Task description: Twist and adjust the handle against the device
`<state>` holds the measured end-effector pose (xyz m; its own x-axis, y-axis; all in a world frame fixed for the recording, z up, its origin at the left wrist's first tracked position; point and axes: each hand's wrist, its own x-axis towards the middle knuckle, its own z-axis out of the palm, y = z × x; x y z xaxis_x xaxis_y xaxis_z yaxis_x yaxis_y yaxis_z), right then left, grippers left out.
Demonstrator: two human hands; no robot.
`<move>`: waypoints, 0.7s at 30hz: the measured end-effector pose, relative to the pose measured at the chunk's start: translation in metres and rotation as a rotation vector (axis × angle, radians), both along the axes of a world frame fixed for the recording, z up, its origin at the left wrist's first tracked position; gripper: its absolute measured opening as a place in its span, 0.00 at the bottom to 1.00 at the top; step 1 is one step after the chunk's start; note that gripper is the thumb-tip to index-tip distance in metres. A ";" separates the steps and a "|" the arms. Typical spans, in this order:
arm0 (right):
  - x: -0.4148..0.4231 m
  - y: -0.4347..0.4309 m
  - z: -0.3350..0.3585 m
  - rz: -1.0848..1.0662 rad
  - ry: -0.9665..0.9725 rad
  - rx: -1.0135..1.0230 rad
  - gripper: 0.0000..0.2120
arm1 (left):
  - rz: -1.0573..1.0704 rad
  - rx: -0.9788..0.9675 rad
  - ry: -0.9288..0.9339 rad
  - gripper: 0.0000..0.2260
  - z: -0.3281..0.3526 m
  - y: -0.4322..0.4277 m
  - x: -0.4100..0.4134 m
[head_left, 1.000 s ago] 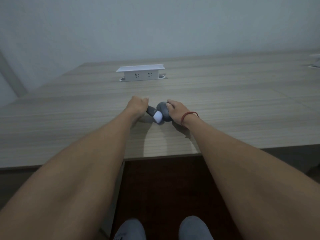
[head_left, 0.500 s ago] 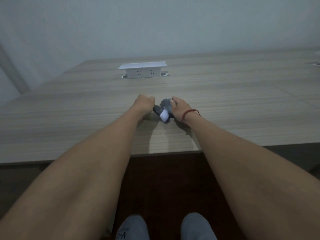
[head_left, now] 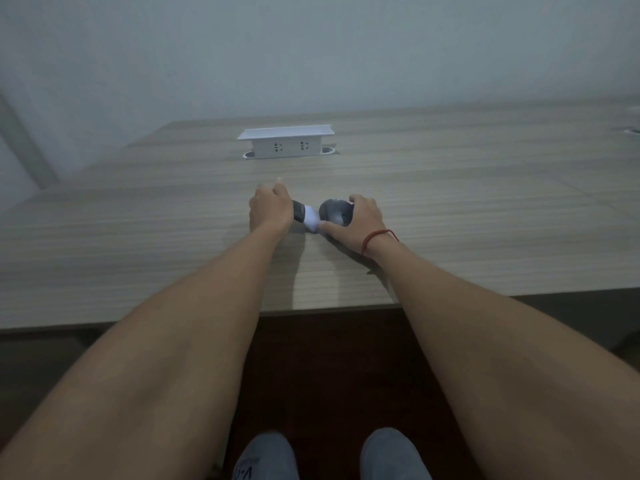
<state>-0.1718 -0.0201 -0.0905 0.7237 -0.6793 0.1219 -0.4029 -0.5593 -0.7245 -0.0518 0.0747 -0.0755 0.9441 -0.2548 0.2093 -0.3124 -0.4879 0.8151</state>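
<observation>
The left hand [head_left: 270, 211] is gripping a grey-and-white sock [head_left: 304, 216], fingers curled round it. The right hand [head_left: 360, 221] is clasping a grey rolled sock [head_left: 334, 211] on the table [head_left: 138, 237].

Dim, flat, bluish-grey overall, no glare or hot spot anywhere; brightest at the white socket box [head_left: 286, 144] and the white tip of the grey object [head_left: 310, 220] between the hands. Soft-edged shadows cast toward the camera on the table [head_left: 485, 209]: a broad pale-rimmed band under the left hand [head_left: 270, 211], a darker patch under the right hand [head_left: 360, 221] and wrist, so lit from above and ahead. Strongly wide-angle, forearms swollen toward the lower corners and the far table edge bowed; slightly soft and smeared throughout, shoes [head_left: 266, 457] and floor murky, near-black.
</observation>
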 end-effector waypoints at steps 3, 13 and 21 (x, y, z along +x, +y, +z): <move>0.000 -0.007 -0.002 0.036 -0.032 0.008 0.40 | 0.035 -0.046 -0.032 0.23 0.002 0.005 0.002; -0.001 -0.013 0.000 0.120 -0.024 0.052 0.35 | -0.103 -0.128 -0.112 0.16 0.012 -0.005 -0.011; -0.005 -0.017 0.013 0.193 0.026 0.127 0.35 | 0.004 -0.294 0.086 0.17 0.013 -0.008 -0.005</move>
